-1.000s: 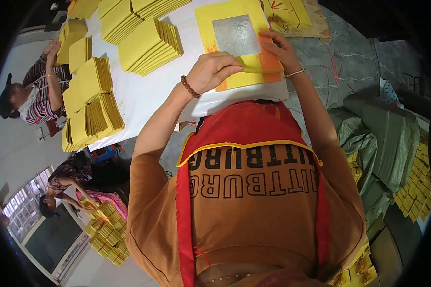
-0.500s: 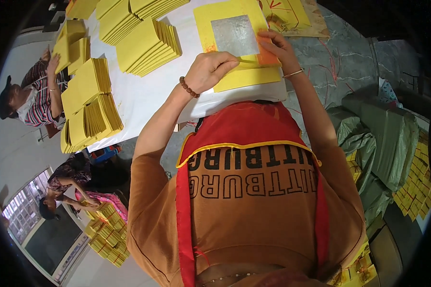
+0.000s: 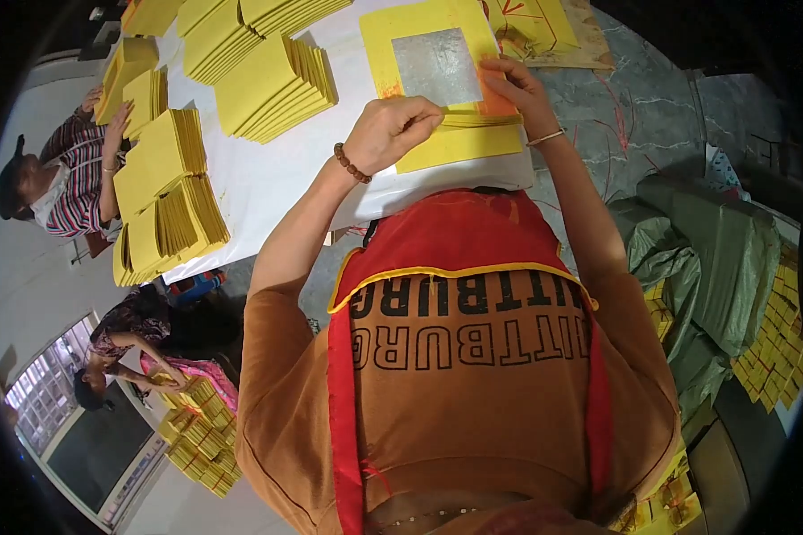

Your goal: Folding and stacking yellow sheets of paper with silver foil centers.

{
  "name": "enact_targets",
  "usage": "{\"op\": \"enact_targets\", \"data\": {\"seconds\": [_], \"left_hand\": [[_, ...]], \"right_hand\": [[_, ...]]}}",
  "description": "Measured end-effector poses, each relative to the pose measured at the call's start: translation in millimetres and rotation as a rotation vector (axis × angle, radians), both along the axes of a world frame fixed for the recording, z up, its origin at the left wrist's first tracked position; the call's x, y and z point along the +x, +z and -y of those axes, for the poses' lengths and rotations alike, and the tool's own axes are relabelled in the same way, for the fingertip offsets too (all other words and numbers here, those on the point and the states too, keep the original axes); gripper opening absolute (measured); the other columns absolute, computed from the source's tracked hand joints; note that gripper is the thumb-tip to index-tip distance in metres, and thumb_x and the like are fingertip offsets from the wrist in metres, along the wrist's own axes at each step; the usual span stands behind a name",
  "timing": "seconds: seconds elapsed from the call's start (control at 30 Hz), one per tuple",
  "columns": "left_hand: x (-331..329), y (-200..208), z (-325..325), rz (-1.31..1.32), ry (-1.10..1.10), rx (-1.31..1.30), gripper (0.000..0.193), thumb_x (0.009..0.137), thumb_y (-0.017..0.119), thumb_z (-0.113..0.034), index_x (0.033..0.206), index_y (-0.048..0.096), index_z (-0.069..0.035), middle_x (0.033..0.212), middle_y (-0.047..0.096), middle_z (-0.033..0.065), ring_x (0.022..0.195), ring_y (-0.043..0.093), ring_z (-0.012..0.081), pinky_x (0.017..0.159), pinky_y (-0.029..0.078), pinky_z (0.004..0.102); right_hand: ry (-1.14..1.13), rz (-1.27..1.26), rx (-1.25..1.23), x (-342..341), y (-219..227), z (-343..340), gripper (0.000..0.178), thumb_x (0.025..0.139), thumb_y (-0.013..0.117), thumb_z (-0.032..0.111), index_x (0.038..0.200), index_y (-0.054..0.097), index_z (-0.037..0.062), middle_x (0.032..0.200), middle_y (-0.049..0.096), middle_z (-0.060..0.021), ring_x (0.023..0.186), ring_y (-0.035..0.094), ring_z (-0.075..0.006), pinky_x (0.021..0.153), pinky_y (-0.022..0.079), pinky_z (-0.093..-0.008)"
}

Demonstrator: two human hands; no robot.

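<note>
I log, twelve o'clock: silver-panelled yellow rectangular paper sheet (image 3: 437,67), near edge now turned farther back, baring plain yellow layer (image 3: 459,150), fold seemingly part-made; left hand (image 3: 388,132) pinching edge, right hand (image 3: 521,92) half-open on it.

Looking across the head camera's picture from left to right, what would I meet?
Person in striped top → folded yellow stacks → fanned yellow stack → left hand → right hand → green plastic-wrapped pile.
</note>
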State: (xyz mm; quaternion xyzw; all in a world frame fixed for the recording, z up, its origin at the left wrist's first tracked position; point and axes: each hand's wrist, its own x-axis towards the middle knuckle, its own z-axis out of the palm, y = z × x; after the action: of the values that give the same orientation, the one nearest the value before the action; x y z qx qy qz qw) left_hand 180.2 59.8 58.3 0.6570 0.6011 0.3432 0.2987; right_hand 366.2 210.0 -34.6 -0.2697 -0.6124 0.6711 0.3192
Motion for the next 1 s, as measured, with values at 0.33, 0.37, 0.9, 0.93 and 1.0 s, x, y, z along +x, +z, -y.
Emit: {"op": "enact_targets", "data": {"seconds": [0.33, 0.37, 0.9, 0.93, 1.0], "left_hand": [[0.1, 2.8, -1.8, 0.043, 0.021, -0.089, 0.014, 0.084, 0.058, -0.012, 0.087, 0.062, 0.001, 0.065, 0.057, 0.0049, 0.055, 0.048, 0.0064, 0.051, 0.04, 0.0229], [-0.1, 1.9, -1.7, 0.043, 0.022, -0.089, 0.014, 0.084, 0.058, -0.012, 0.087, 0.062, 0.001, 0.065, 0.057, 0.0049, 0.055, 0.048, 0.0064, 0.051, 0.04, 0.0229], [1.1, 4.0, -2.5, 0.093, 0.03, -0.128, 0.013, 0.08, 0.055, -0.01, 0.083, 0.061, 0.001, 0.065, 0.057, 0.0027, 0.057, 0.048, 0.0052, 0.052, 0.041, 0.0222], [1.2, 4.7, -2.3, 0.099, 0.032, -0.147, 0.013, 0.08, 0.054, -0.009, 0.083, 0.061, 0.001, 0.065, 0.057, 0.0025, 0.057, 0.048, 0.0051, 0.052, 0.041, 0.0221], [0.4, 4.4, -2.2, 0.095, 0.026, -0.153, 0.012, 0.08, 0.054, -0.009, 0.083, 0.061, 0.001, 0.066, 0.057, 0.0024, 0.057, 0.048, 0.005, 0.052, 0.041, 0.022]], "right_hand": [[-0.007, -0.034, -0.058, -1.3, -3.6, -1.7, 0.023, 0.083, 0.061, 0.017, 0.103, 0.064, 0.0059, 0.104, 0.056, -0.0009, 0.095, 0.051, -0.011, 0.085, 0.039, -0.0244], [-0.006, -0.03, -0.059, -1.1, -3.3, -1.7, 0.023, 0.083, 0.06, 0.017, 0.103, 0.064, 0.0059, 0.105, 0.056, -0.0008, 0.095, 0.051, -0.0108, 0.085, 0.04, -0.0244], [-0.036, -0.048, -0.087, -2.6, 0.8, 0.1, 0.022, 0.086, 0.058, 0.017, 0.102, 0.064, 0.0026, 0.105, 0.056, -0.0025, 0.098, 0.052, -0.0115, 0.087, 0.039, -0.0248], [-0.037, -0.032, -0.064, -2.5, 3.9, 0.8, 0.022, 0.087, 0.057, 0.017, 0.103, 0.063, 0.004, 0.105, 0.057, -0.0012, 0.098, 0.052, -0.0104, 0.086, 0.04, -0.0237], [-0.038, -0.018, -0.041, -2.5, 6.3, 1.5, 0.021, 0.089, 0.056, 0.018, 0.105, 0.062, 0.0053, 0.105, 0.058, 0.0002, 0.098, 0.052, -0.0092, 0.086, 0.041, -0.0226]]}}
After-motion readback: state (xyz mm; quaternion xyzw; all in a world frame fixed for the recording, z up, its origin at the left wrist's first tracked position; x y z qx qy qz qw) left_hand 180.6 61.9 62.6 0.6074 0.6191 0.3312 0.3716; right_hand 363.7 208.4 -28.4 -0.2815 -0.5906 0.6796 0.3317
